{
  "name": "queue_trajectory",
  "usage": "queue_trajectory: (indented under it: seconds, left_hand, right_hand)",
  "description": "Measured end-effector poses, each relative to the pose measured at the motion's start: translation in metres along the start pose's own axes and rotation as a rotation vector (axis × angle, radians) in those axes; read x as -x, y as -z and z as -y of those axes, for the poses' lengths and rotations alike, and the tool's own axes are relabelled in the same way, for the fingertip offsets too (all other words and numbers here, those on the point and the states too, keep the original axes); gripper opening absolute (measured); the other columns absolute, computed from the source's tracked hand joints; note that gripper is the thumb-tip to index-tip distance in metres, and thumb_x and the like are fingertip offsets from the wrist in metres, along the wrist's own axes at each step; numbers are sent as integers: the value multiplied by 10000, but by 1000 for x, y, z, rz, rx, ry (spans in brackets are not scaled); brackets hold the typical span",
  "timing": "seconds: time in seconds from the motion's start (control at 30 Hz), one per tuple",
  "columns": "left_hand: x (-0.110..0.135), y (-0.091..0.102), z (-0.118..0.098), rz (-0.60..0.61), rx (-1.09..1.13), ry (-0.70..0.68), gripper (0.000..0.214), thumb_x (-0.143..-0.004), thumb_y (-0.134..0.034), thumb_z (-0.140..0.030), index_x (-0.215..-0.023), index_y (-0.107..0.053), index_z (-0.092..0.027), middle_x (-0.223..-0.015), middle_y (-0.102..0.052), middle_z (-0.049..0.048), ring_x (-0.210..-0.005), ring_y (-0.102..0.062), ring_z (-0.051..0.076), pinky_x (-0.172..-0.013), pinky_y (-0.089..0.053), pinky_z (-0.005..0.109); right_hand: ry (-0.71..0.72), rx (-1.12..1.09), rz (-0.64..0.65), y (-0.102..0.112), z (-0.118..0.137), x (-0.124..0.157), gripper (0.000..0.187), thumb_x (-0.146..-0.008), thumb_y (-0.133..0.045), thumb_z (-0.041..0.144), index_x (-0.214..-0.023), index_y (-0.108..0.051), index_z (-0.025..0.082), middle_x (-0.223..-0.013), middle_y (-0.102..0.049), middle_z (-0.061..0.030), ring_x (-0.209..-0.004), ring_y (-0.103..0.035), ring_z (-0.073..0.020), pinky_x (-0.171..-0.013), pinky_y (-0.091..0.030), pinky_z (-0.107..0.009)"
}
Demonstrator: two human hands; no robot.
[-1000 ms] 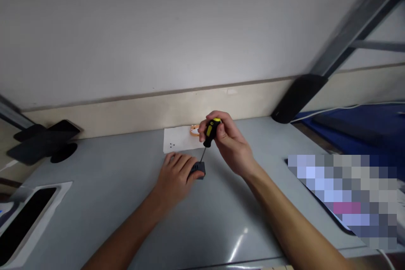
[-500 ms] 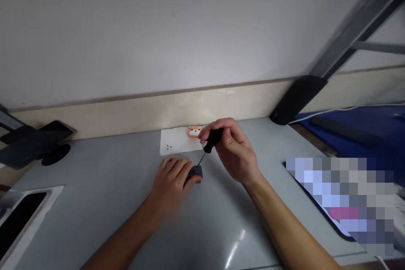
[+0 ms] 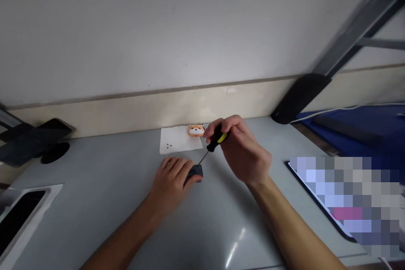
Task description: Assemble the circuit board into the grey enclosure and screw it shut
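My left hand (image 3: 171, 181) lies over a small dark block (image 3: 195, 172) on the grey table (image 3: 110, 202), fingers curled down on it and holding it in place. My right hand (image 3: 242, 152) is closed round a black and yellow screwdriver (image 3: 215, 140). The screwdriver leans to the right, and its thin shaft runs down to the top of the block. Behind the hands lies a white sheet of paper (image 3: 180, 140) with a few tiny dark screws (image 3: 168, 145) on it. At the sheet's far right corner sits a small orange animal-faced figure (image 3: 196, 130).
A dark phone on a round stand (image 3: 38, 141) stands at the far left. A white tray with a black inset (image 3: 22, 215) lies at the near left. A blurred-out screen (image 3: 348, 198) lies at the right. A black foot of a metal frame (image 3: 299, 97) rests by the wall.
My right hand has turned the screwdriver handle, which now leans more to the right. The left hand and the block have stayed put. The camera has shifted slightly.
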State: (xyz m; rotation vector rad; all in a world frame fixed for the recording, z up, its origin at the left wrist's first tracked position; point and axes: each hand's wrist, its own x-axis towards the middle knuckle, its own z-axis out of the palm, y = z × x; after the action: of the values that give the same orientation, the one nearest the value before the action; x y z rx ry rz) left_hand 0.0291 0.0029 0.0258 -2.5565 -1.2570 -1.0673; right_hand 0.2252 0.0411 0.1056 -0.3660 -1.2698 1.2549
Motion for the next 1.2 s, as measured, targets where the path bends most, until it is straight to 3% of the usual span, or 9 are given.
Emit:
queue_trajectory:
  seconds: [0.1,0.2,0.4,0.57,0.7,0.8,0.97,1.07,1.2]
  left_hand:
    - [1,-3,1,-35,-13,-14,240,-1025,-588,-413,-1060,-655,-185,-932,-741,42,-865,-679,209,-828,-475,375]
    - [1,-4,1,-48,-32,-27,248,-1028,-581,-414,-1070,-656,-181,-935,-741,44,-867,-682,210,-830,-475,373]
    - [2,-3,0,-37,-20,-9,253,-1027,-581,-413,-1071,-659,-176,-947,-742,46,-879,-679,210,-824,-482,380]
    - [1,-3,-1,-37,-25,-12,252,-1027,-582,-402,-1073,-661,-167,-949,-740,50,-872,-670,212,-821,-481,381]
    - [2,-4,0,-23,-29,-10,257,-1027,-581,-411,-1072,-663,-171,-940,-738,47,-865,-667,210,-811,-475,375]
    - [2,-4,0,-24,-29,-8,258,-1030,-575,-410,-1076,-654,-168,-945,-736,42,-867,-666,208,-815,-467,373]
    - [1,-3,-1,-18,-34,6,305,-1045,-530,-452,-1066,-650,-173,-952,-741,44,-872,-671,207,-825,-467,379]
    - [1,-2,0,3,-17,13,318,-1052,-509,-459,-1060,-654,-177,-944,-741,42,-868,-669,204,-813,-472,374]
    - [2,0,1,22,-8,20,300,-1045,-526,-454,-1083,-656,-186,-965,-740,45,-890,-670,209,-816,-476,368]
  right_hand:
    - [112,165,-97,2,-2,0,167,-947,-645,364,-842,-677,239,-1097,-578,-71,-1033,-574,-237,-815,-499,-383]
    - [202,263,-128,4,-6,-1,116,-926,-700,342,-852,-727,256,-923,-540,-42,-880,-568,-198,-742,-496,-353]
    - [54,122,-108,-1,-5,-1,184,-1029,-522,372,-1078,-685,301,-975,-661,-43,-915,-655,-219,-897,-523,-439]
    - [60,79,-99,0,-8,0,171,-990,-576,412,-950,-655,266,-1121,-634,-61,-1036,-637,-238,-894,-515,-420]
    - [126,156,-76,5,-10,0,24,-916,-716,292,-929,-706,274,-940,-565,-26,-893,-598,-186,-782,-502,-346]
    - [71,112,-45,4,-7,0,116,-993,-600,306,-1026,-710,291,-957,-623,-35,-893,-630,-198,-836,-513,-393]
    - [-26,-20,-34,0,0,1,197,-1014,-478,373,-946,-637,279,-1019,-660,-60,-981,-655,-256,-973,-501,-516]
    - [25,51,-115,2,-2,1,165,-967,-570,384,-895,-658,264,-1198,-607,-74,-1122,-604,-269,-964,-508,-472]
    - [137,177,-201,9,-11,-2,99,-933,-684,357,-877,-694,275,-973,-583,-41,-924,-593,-203,-846,-522,-385]
